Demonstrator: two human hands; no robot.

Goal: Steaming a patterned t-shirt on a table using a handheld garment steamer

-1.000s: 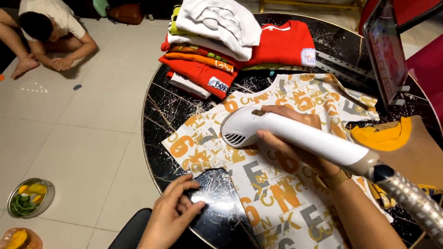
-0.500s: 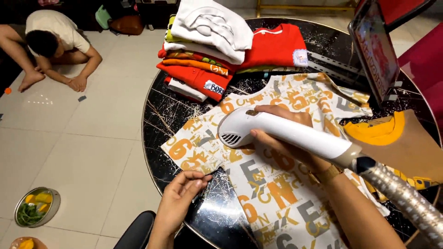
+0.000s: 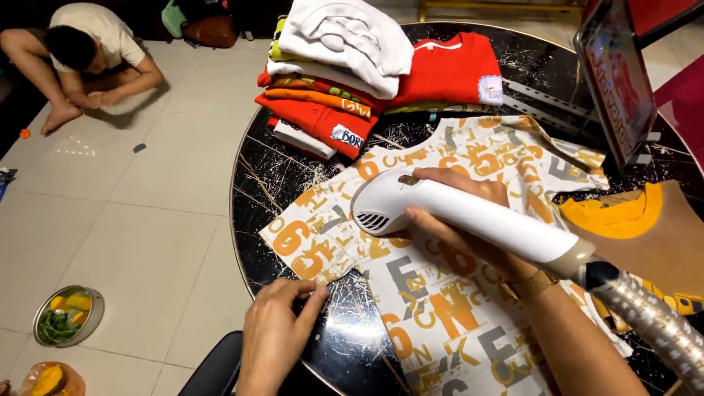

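My right hand (image 3: 462, 220) wraps white steamer (image 3: 469, 213), nozzle pointing left over printed shirt (image 3: 440, 293). My left hand (image 3: 275, 330), fingers pinched, holds sleeve hem just below-left of nozzle. Shirt's long axis runs from me toward folded clothes stack (image 3: 337, 73) beyond hands on black table (image 3: 271, 176).

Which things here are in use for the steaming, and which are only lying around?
In use: white handheld steamer in the right hand; patterned shirt, its sleeve held by the left hand.
Lying about: stack of folded clothes; metal bowl on the floor.
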